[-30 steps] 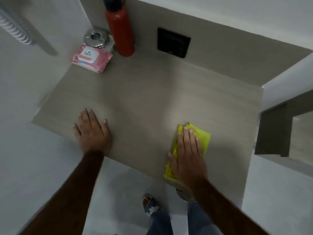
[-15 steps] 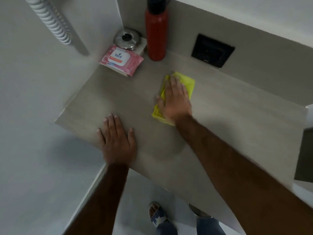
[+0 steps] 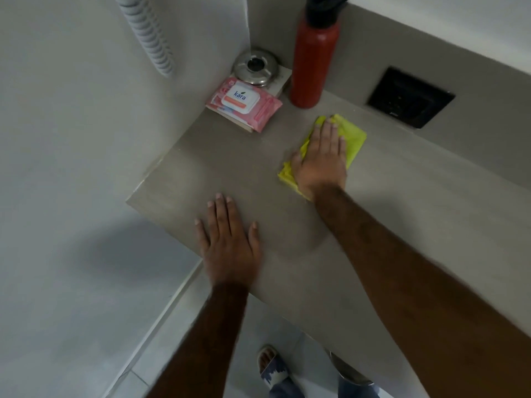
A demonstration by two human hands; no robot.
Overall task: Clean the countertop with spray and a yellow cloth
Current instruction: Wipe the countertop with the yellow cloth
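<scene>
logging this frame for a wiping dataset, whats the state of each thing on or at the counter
yellow cloth: crumpled, flat under the right hand
right hand: open, palm pressing the cloth
left hand: open, flat on the bare countertop
red bottle: upright, black cap on
wipes pack: lying flat, flap shut
metal ashtray: upright in the corner

The counter point(image 3: 402, 225) lies bare across the middle and right of the frame — open room for a flat sweep. Toward the upper middle, the corner is crowded: a pink wipes packet point(image 3: 244, 106), a round metal dish point(image 3: 255, 66) behind it, and an upright red bottle point(image 3: 313, 61) just beside them — walls close that corner on two sides.
</scene>
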